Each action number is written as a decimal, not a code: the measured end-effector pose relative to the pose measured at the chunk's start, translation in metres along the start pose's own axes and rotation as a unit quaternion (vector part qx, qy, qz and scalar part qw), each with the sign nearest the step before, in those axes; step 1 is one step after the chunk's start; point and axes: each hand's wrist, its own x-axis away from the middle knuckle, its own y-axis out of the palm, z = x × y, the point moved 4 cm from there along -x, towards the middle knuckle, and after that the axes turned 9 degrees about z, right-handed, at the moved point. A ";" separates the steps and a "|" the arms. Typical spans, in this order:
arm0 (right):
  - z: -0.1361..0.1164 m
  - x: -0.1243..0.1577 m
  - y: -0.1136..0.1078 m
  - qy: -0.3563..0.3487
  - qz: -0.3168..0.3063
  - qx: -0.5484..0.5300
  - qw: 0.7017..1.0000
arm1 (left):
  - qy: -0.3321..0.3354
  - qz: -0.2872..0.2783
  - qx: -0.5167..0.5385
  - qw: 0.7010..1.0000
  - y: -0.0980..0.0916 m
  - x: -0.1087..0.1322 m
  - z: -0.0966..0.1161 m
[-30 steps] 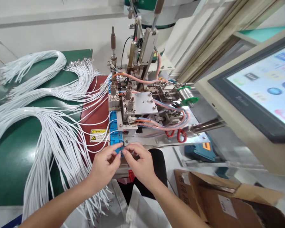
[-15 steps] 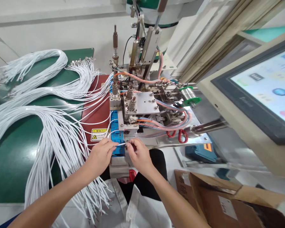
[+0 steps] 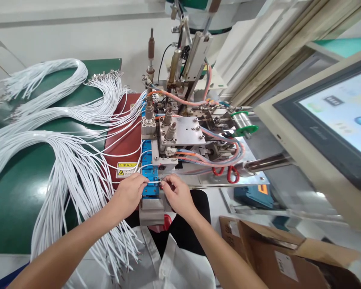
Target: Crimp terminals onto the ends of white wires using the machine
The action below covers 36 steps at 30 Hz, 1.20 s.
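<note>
A white cable (image 3: 153, 182) stretches between my two hands, across the blue fixture blocks (image 3: 151, 190) at the front of the machine. My left hand (image 3: 131, 192) pinches it on the left side of the blocks. With thumb and fingers closed, my right hand (image 3: 176, 192) grips its end on the right side; the tip itself is hidden by my fingers. Further back, other white cables run into the same row of blue blocks. A large bundle of white cables (image 3: 63, 156) spreads over the green table (image 3: 15, 212) to my left.
The metal machine (image 3: 183, 130) with orange and blue hoses stands ahead. A wire spool (image 3: 242, 122) with green flanges sits on its right. A touch screen (image 3: 333, 120) juts in from the right, above a cardboard box (image 3: 276, 253). A warning label (image 3: 128, 169) marks the red plate.
The cable between my hands now lies straighter and lower along the blue block. Both hands stay nearly in place, and the view has shifted slightly.
</note>
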 end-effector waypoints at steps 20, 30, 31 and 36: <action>-0.004 -0.011 -0.001 -0.032 0.023 -0.049 0.998 | 0.066 0.053 0.025 0.996 0.001 0.004 -0.005; -0.002 -0.002 0.002 0.020 0.032 0.028 0.999 | 0.024 0.031 0.003 0.999 0.002 0.004 -0.004; -0.001 -0.003 0.002 0.042 0.015 0.023 0.999 | 0.028 0.031 0.002 0.999 0.002 0.004 -0.004; -0.001 -0.004 0.003 0.046 -0.020 0.041 0.998 | 0.017 0.015 -0.025 0.999 0.000 0.001 -0.003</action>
